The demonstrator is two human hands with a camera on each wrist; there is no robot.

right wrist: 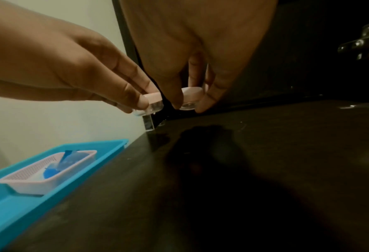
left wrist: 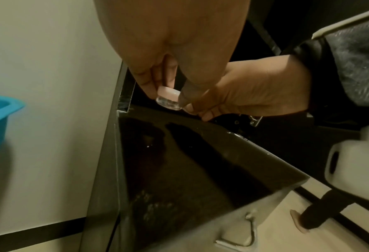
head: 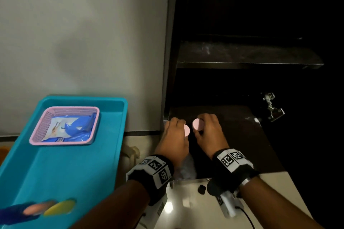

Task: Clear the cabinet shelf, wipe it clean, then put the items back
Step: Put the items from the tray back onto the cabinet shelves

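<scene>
Two small clear jars with pink lids are held just above the dark cabinet shelf point(head: 242, 139) near its back left corner. My left hand point(head: 174, 136) pinches the left jar point(head: 186, 130) by its lid; the same jar shows as the left jar point(left wrist: 168, 98) and the left jar point(right wrist: 152, 102). My right hand point(head: 209, 132) pinches the right jar point(head: 198, 124), seen close as the right jar point(right wrist: 191, 98), between thumb and fingers. Both jars hang a little above the glossy shelf point(right wrist: 265, 162), side by side.
A blue tray point(head: 78, 173) to the left holds a pink basket point(head: 64, 125) with a blue packet, plus blue, pink and yellow items at its near end. A metal door hinge point(head: 272, 107) sits at the shelf's right. An upper shelf point(head: 247, 55) overhangs.
</scene>
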